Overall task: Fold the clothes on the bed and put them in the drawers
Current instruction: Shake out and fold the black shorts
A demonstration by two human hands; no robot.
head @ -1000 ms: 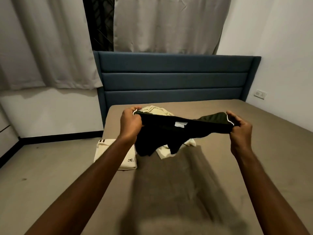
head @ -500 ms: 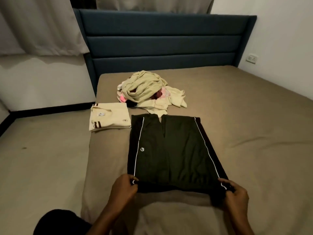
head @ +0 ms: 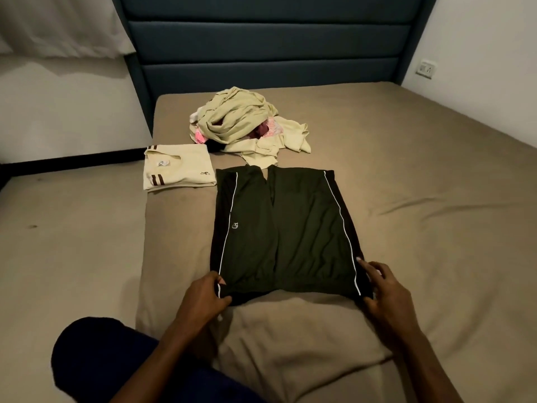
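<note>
Dark green shorts (head: 286,228) with white side piping are lying spread flat on the bed (head: 436,228), waistband toward the near edge, leg hems pointing at the headboard (head: 270,39). Left hand (head: 203,298) is pinching the near left waistband corner, thumb on top, fingers curled under. Right hand (head: 386,292) is gripping the near right corner, thumb below the hem, fingers lying curved over the fabric by the piping. Folded cream shirt (head: 178,167) with brown stripes is sitting just beside the shorts' far left corner, right at the bed's left edge. Unfolded pile of cream clothes (head: 241,123) is lying beyond the shorts, its lowest flap nearly touching the hems; pink and maroon bits are poking out, too bunched to identify. Bare sheet is stretching wide to the right of the shorts. Dark-clad knee (head: 96,359) is showing at lower left, cut off by the frame. Wall socket (head: 426,68) is sitting at far right.
</note>
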